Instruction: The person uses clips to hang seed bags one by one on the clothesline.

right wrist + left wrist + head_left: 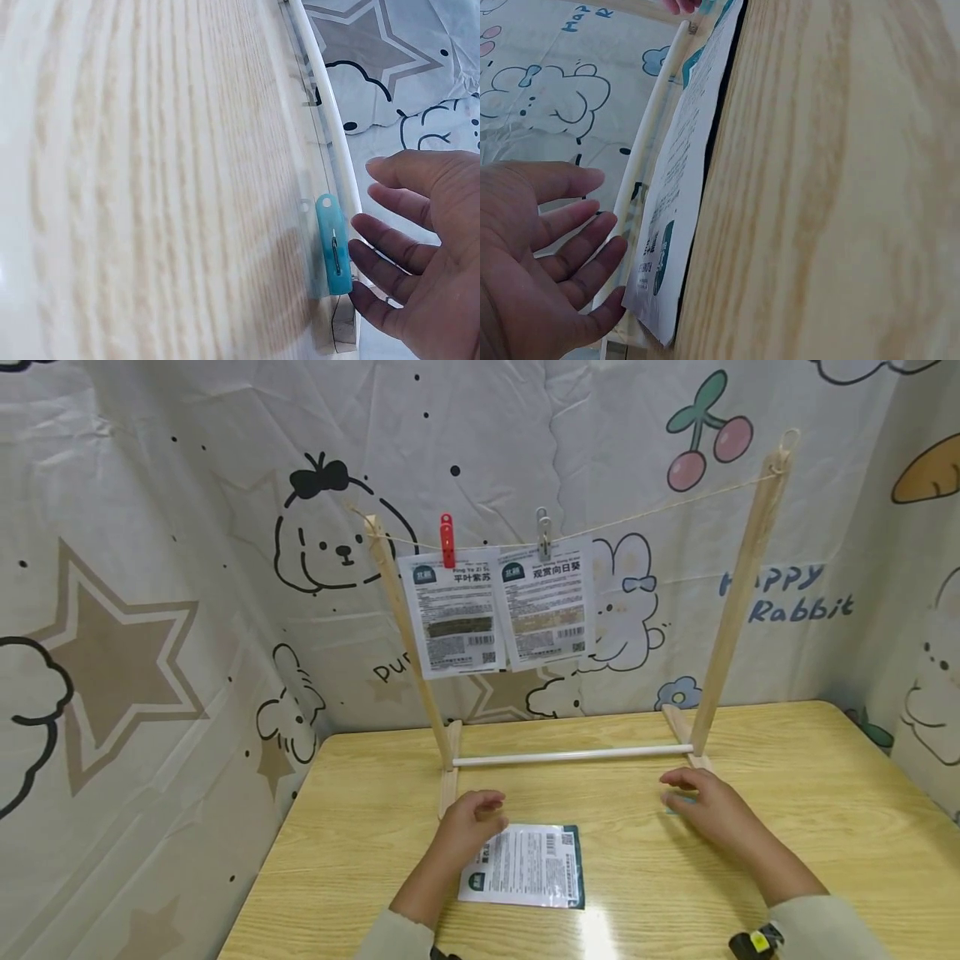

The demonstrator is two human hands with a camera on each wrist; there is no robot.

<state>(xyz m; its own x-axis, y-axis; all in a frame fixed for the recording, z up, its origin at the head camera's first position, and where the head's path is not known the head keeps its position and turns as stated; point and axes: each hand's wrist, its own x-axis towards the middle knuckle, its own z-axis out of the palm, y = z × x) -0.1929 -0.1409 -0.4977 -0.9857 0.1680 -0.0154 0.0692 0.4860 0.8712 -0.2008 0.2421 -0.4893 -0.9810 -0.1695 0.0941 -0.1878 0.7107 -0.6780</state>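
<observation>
A white seed packet (525, 867) with a green edge lies on the table, and my left hand (468, 831) is over its upper left corner, fingers loosely bent and holding nothing. In the left wrist view the left hand (555, 262) has its fingertips close to the packet (679, 180); contact is unclear. My right hand (708, 806) hovers at a blue clothespin (680, 805), mostly covered in the head view. The right wrist view shows the clothespin (334, 244) on the table beside the spread fingers of the right hand (420, 247), which grips nothing.
Behind the hands stands a wooden frame (731, 610) with a white crossbar (570, 755) low down. From its string hang two packets, the left (453, 614) under a red clothespin (447, 541), the right (547, 602) under a grey one (543, 533). A patterned cloth (187, 610) surrounds the table.
</observation>
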